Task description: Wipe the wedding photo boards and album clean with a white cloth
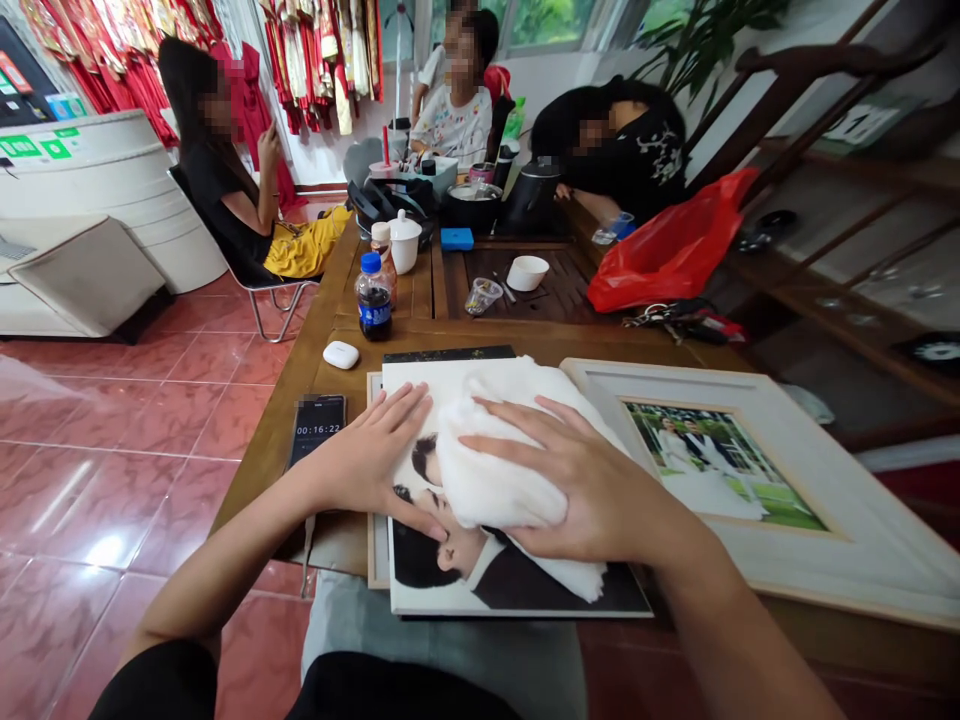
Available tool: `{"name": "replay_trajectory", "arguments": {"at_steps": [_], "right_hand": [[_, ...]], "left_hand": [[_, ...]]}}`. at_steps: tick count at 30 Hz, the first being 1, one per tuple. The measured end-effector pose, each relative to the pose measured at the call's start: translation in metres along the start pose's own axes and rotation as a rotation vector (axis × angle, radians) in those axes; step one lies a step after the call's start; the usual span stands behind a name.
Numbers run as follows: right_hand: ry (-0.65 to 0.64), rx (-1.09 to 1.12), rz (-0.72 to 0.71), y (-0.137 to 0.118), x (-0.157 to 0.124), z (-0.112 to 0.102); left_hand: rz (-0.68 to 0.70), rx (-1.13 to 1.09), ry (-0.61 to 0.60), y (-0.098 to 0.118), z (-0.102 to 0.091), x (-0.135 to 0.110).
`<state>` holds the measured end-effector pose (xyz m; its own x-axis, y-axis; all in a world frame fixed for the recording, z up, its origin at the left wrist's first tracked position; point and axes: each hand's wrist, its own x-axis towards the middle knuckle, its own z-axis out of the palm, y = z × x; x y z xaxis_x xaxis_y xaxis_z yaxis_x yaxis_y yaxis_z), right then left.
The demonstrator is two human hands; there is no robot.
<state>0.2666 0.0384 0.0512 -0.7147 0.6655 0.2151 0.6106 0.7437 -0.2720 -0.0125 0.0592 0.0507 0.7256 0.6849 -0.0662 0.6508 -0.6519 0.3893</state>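
Note:
A large printed photo panel lies flat on the near edge of a wooden table. My left hand rests flat on its left side, fingers spread. My right hand presses a white cloth down on the middle of the picture, fingers stretched over it. A white framed wedding photo lies right beside the panel.
A phone showing a timer and a white earbud case lie left of the panel. Behind stand a cola bottle, a white cup, a bowl and a red plastic bag. Three people sit at the far end.

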Motion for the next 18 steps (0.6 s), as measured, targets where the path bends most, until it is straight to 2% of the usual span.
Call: {"name": "replay_trajectory", "arguments": {"at_steps": [10,13,18], "right_hand": [[0.096,-0.118,0.088,-0.019,-0.065,0.012],[0.097,-0.147,0.094,-0.033,-0.064,0.011],[0.023,-0.101,0.133,-0.070,-0.040,0.012]], "left_hand": [[0.030,0.036,0.022,-0.001,0.001,-0.002],[0.002,0.076,0.035,0.000,0.005,-0.003],[-0.052,0.123,0.080,0.000,0.014,-0.003]]}}
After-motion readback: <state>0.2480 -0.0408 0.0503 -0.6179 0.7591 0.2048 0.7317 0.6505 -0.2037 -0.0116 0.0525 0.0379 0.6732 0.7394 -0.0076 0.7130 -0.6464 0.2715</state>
